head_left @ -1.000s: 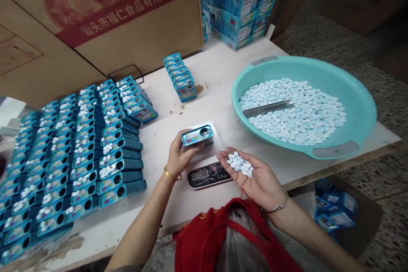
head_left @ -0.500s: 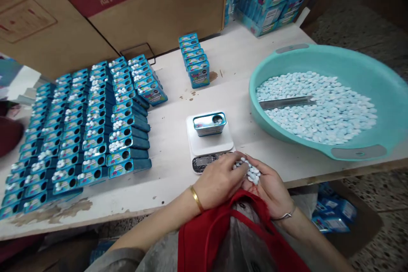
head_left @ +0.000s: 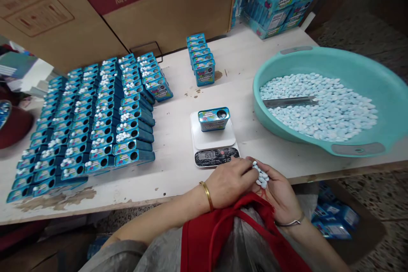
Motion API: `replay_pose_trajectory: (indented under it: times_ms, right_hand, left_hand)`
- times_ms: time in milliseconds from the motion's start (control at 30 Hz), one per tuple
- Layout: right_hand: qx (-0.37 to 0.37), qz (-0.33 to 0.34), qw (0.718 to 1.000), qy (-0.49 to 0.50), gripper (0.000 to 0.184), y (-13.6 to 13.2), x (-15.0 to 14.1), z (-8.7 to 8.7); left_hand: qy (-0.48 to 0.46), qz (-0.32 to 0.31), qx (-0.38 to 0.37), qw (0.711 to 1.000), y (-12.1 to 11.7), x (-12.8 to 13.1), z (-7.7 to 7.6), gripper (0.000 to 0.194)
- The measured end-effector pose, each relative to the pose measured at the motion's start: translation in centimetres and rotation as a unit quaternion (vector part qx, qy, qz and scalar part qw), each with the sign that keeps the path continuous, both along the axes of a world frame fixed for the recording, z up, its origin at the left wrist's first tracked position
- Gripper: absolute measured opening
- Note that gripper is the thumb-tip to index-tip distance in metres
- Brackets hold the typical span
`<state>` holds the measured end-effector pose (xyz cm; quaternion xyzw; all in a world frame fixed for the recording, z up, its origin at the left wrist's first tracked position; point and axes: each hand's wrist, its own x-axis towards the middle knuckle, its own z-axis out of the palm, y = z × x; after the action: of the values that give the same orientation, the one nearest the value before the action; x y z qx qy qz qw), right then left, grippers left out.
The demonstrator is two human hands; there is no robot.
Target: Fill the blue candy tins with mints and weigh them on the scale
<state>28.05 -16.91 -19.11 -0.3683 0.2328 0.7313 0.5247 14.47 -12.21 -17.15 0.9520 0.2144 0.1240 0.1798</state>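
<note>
My right hand [head_left: 282,195] is cupped palm up near the table's front edge and holds a small heap of pale blue-white candies [head_left: 262,177]. Over that palm bends my left hand [head_left: 231,180], its fingers curled together against the candies; the fingertips are partly hidden, so what they pinch cannot be made out. Just beyond the hands lies a white kitchen scale [head_left: 215,142] with a lit display. A blue candy tin [head_left: 213,124] stands upright on its plate, the round hole in its top uncovered.
At right, a large turquoise basin [head_left: 287,134] holds loose candies and a metal scoop [head_left: 288,101]. Rows of blue tins [head_left: 105,114] fill the table's left side, several with candies on top. More tins [head_left: 204,72] stand behind the scale, before a big cardboard box [head_left: 178,12].
The view has shifted slightly. The scale's display, near zero before and partly covered by my left hand, now shows a larger number in full. Both hands stay together over the candies.
</note>
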Motion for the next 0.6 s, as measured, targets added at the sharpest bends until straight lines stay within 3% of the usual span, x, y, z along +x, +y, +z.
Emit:
replay_pose_trajectory:
  times_ms: [233,333,400,467,600]
  right_hand:
    - [-0.009,0.004,0.999,0.041,0.016,0.5,-0.2,0.0]
    - [0.012,-0.014,0.999,0.034,0.015,0.9,-0.7,0.2]
    - [0.006,-0.025,1.000,0.012,0.016,1.5,-1.2,0.9]
    - [-0.025,-0.023,0.999,-0.004,0.016,2.2,-1.6,1.6]
    - [-0.058,-0.010,0.998,0.014,0.008,3.3,-2.0,2.0]
  left_hand:
    - [-0.028,-0.012,0.040,0.999,0.2,0.0,-0.3,0.027]
    - [-0.107,0.043,0.075,0.990,1.7,-1.1,0.8,0.029]
    - [-0.134,0.143,0.121,0.973,3.7,-2.3,1.8,0.046]
    - [-0.083,0.222,0.146,0.961,6.4,-3.5,3.0,0.058]
    - [0.062,0.208,0.116,0.969,12.7,-4.5,4.8,0.037]
